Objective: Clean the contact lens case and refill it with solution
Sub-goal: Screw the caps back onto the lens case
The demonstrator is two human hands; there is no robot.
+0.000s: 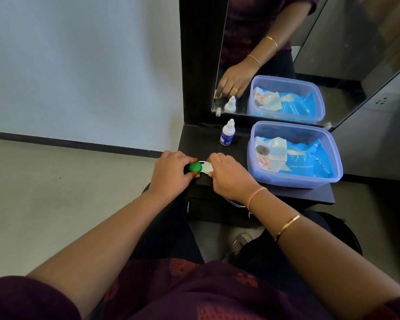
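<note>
Sleeves and lap: dark maroon patterned cloth fills the 6 o'clock edge, with both bare forearms reaching up from it toward the centre.
Right wrist: a gold bangle (287, 226) and a thin pink thread band (256, 196) sit on the forearm at about 4 o'clock from the case.
Left hand (171, 175): curled at the near left corner of the dark shelf (286, 192), thumb and fingers closed on the green cap (195, 167).
Right hand (229, 179): just at 3 o'clock of the left hand, fingers pinched on the white end of the case.
Contact lens case (202, 167): lies flat on the shelf's front left edge, between the two hands and touched by both; the green cap is at its 9 o'clock end, the white cap (207, 167) at its 3 o'clock end, partly hidden by fingers.
Solution bottle (226, 133): small, white, blue label, upright with its nozzle cap on, at 1 o'clock from the case, near the mirror's foot and apart from both hands.
Plastic tub (333, 172): translucent lilac, open-topped, at 3 o'clock from the case on the shelf's right part.
Wipes pack (296, 158): blue and white, lying inside the tub.
Mirror (333, 42): stands at 12 o'clock behind the shelf, reflecting bottle, tub and an arm.
Floor (56, 192): pale, at 9 o'clock.
</note>
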